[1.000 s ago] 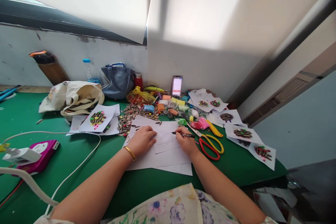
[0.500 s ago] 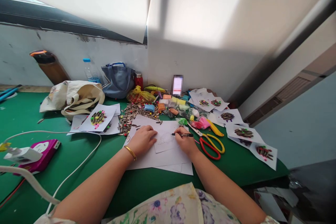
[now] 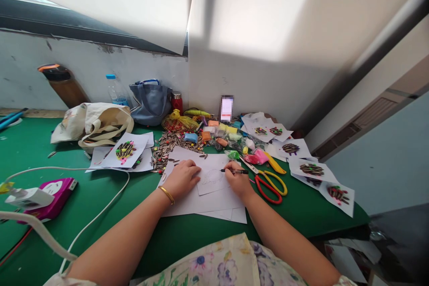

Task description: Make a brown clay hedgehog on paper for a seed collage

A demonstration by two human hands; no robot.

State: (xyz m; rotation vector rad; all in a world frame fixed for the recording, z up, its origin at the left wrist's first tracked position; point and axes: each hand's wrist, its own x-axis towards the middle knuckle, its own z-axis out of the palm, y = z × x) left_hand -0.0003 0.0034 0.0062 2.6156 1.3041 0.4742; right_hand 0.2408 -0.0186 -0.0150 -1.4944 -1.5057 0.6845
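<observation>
My right hand (image 3: 235, 179) is closed around a black pen (image 3: 240, 171), its tip at the right end of a faint outline drawing on a small white sheet (image 3: 208, 187). That sheet lies on larger white paper (image 3: 186, 205). My left hand (image 3: 182, 178) rests flat on the paper at the sheet's left edge, fingers stretched out, with a gold bangle at the wrist. Sunflower seeds (image 3: 167, 145) are heaped beyond the left hand, a few lying on the paper. Scissors (image 3: 268, 186) with red and yellow handles lie just right of my right hand.
Packets of coloured clay (image 3: 229, 129) sit behind the paper, before a propped phone (image 3: 227, 109). Seed-decorated sheets lie right (image 3: 311, 170) and left (image 3: 124, 152). Further left are a cream bag (image 3: 97, 118), a white cable (image 3: 110, 208) and a magenta power bank (image 3: 62, 196).
The pen in my right hand has shifted very slightly to the right along the drawing. My left hand stays in place.
</observation>
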